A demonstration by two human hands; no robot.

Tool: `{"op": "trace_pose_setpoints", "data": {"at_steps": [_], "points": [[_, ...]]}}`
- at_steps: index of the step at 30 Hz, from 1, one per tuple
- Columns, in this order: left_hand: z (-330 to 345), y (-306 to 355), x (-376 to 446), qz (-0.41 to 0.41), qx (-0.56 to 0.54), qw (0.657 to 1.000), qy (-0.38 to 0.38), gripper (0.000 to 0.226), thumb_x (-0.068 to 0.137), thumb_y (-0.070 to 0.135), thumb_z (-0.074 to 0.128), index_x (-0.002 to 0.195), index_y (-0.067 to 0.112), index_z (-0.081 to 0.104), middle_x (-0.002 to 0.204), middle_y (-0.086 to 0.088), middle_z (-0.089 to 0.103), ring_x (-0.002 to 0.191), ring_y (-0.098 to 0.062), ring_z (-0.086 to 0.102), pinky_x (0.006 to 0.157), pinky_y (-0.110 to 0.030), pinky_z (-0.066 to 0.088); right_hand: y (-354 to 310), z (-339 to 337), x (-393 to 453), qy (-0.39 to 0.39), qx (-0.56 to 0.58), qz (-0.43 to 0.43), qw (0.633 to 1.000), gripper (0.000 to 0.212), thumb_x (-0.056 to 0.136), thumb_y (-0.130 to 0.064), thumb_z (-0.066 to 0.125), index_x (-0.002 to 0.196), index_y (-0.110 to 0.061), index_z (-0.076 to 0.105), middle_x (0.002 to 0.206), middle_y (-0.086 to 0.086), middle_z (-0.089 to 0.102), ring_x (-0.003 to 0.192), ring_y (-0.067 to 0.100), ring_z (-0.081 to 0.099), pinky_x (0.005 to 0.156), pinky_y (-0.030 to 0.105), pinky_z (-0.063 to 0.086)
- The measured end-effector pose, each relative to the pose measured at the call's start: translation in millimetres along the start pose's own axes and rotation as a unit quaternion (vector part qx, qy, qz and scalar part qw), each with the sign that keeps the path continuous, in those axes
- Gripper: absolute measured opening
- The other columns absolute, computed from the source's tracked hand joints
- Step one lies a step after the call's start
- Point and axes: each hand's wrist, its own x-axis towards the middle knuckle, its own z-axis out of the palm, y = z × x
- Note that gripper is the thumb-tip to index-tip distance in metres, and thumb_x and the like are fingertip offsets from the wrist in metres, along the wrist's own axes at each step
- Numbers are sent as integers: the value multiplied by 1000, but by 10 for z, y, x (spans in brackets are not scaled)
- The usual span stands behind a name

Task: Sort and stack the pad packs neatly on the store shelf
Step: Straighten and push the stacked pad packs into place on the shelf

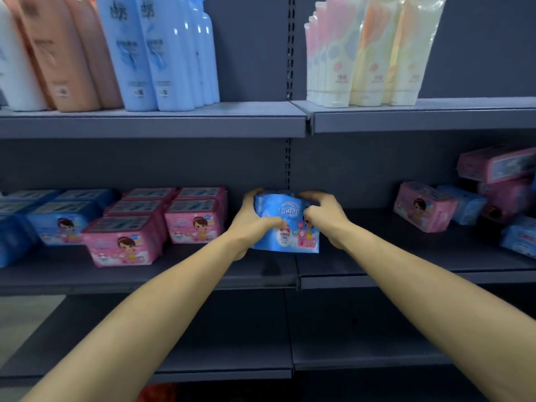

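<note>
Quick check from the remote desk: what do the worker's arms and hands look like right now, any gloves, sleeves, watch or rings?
Both forearms are bare from the bottom edge of the head view up to the wrists; no sleeve shows. The left hand and right hand wear no gloves. No watch, bracelet or band shows at either wrist, and no ring on the fingers in view. The picture is slightly soft, so small markings cannot be ruled out.

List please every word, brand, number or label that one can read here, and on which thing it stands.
"七度空间", partly blurred: blue pad pack held by the left hand and right hand.
Blue bottles: large logo and small print too blurred to read.
Tubes: labels too blurred.
Pink pad packs: print too small.
</note>
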Motion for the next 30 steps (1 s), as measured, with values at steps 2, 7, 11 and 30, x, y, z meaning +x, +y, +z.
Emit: {"op": "trace_pose_setpoints", "data": {"at_steps": [2, 7, 11, 30], "points": [[-245, -26, -54, -6, -22, 1000, 2, 74, 67, 12, 79, 123, 37, 38, 116, 11, 58, 102, -9, 62, 81, -26, 54, -56, 123, -8, -59, 62, 33, 996, 57, 73, 13, 47, 121, -14, 61, 110, 6, 67, 79, 15, 66, 57, 23, 50], [-912, -115, -284, -18, -79, 996, 23, 73, 69, 1, 76, 125, 32, 42, 115, 1, 63, 92, -18, 70, 75, -34, 59, -203, 572, -87, -147, 125, 58, 980, 56, 80, 7, 63, 123, -28, 53, 115, 2, 65, 92, 21, 69, 83, 45, 55], [-1458, -188, -537, -18, -79, 996, 42, 75, 73, -3, 73, 132, 30, 39, 116, -3, 62, 91, -21, 71, 76, -38, 59, -448, 1024, -162, -201, 115, 29, 972, 49, 78, 4, 70, 116, -25, 58, 109, 3, 69, 92, 20, 71, 83, 48, 56], [-3859, -736, -1941, -44, 47, 969, 241, 56, 78, 3, 76, 126, 26, 58, 112, -1, 67, 98, -12, 67, 76, -35, 60, -1335, 3503, -820, -229, -101, -219, 943, 38, 87, -9, 63, 124, -20, 64, 132, 0, 59, 120, 16, 56, 98, 36, 48]]}}
